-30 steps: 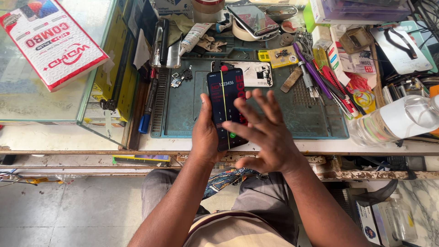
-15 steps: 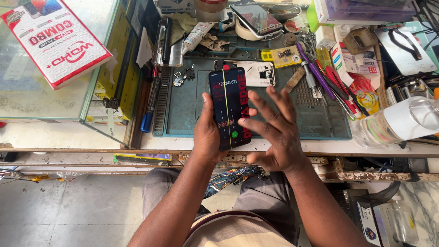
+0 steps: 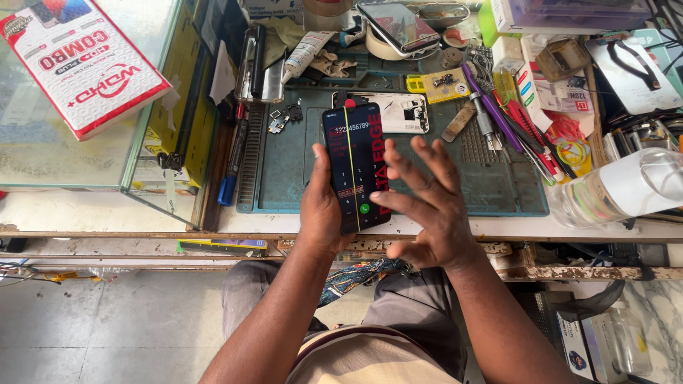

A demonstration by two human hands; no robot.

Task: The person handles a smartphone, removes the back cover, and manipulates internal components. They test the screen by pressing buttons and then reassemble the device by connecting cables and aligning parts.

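Nearest me, my left hand (image 3: 324, 213) is wrapped around the lower half of a dark smartphone (image 3: 354, 167), gripping it upright over the front edge of the surface (image 3: 284, 226). My right hand (image 3: 427, 210) hovers just beside the lit screen, fingers spread wide and holding nothing; one fingertip seems to touch the phone's edge, though I can't be sure from this angle. Under the phone lies a teal work mat (image 3: 498, 185), with bare room on either side of it. Farther back on the mat, an opened white phone shell (image 3: 398, 112) sits just behind the smartphone. To the right, a clear plastic bottle (image 3: 619, 188) lies on its side, crowding that edge. To the left, a glass case (image 3: 92, 163) carries a red and white box (image 3: 82, 64). At the far rim, another phone (image 3: 398, 27) leans among clutter.
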